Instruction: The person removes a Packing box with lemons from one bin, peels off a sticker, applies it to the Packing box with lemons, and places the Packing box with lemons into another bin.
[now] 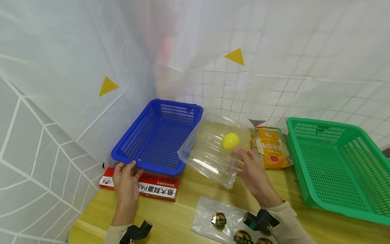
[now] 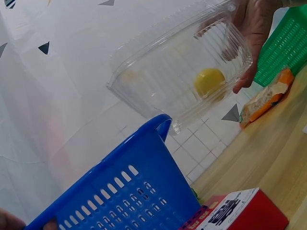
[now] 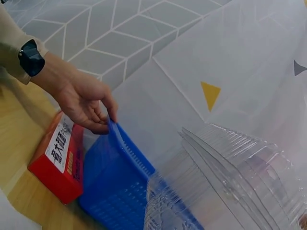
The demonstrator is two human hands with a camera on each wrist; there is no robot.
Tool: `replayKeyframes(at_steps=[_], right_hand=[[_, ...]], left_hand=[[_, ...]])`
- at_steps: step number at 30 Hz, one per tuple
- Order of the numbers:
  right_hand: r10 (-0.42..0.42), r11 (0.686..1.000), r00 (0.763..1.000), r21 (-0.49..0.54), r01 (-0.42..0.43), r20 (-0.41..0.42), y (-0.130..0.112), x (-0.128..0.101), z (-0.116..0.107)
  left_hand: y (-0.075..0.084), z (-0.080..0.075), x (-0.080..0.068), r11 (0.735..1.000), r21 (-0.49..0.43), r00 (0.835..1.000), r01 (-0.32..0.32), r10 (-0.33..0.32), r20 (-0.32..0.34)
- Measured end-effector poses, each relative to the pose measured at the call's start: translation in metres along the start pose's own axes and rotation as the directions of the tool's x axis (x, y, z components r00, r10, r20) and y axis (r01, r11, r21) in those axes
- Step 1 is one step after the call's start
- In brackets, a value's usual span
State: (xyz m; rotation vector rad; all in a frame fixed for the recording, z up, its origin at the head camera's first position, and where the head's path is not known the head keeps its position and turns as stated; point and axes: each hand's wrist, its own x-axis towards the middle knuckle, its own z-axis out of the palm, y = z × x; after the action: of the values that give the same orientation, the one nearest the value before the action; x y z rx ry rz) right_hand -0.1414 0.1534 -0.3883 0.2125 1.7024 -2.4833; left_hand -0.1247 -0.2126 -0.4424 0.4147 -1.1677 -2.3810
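- Baskets took up most of the head view: a green basket at the right edge and a blue basket left of centre, both on the wooden table.
- Clear plastic container hung tilted in the middle of the frame, its left end over the blue basket's right rim, with a yellow ball lying inside near its upper right.
- Right hand reached up from the lower right with its forearm angled toward the centre; the fingers curled round the container's near right edge and pinched it, and the ball lay just above the fingertips.
- Left hand came up from the lower left, palm down, and its fingers and thumb pinched the blue basket's near rim, as the right wrist view showed plainly.
- Red box lay flat beneath that hand, against the basket's front.
- Orange food packet lay between the container and the green basket.
- Clear bag with round labels lay at the lower centre.
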Motion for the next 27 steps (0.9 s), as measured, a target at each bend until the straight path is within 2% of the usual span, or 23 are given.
replayKeyframes(at_steps=[15, 27], right_hand=[[0.035, 0.998, 0.998, -0.051, -0.038, -0.05, 0.006, -0.009, -0.013], [0.07, 0.991, 0.99, -0.105, -0.083, -0.119, 0.026, -0.012, -0.029]], left_hand=[[0.001, 0.0, 0.0, 1.0, -0.004, 1.0, 0.009, -0.009, -0.001], [0.002, 0.0, -0.001, 1.0, -0.002, 1.0, 0.009, -0.009, -0.002]])
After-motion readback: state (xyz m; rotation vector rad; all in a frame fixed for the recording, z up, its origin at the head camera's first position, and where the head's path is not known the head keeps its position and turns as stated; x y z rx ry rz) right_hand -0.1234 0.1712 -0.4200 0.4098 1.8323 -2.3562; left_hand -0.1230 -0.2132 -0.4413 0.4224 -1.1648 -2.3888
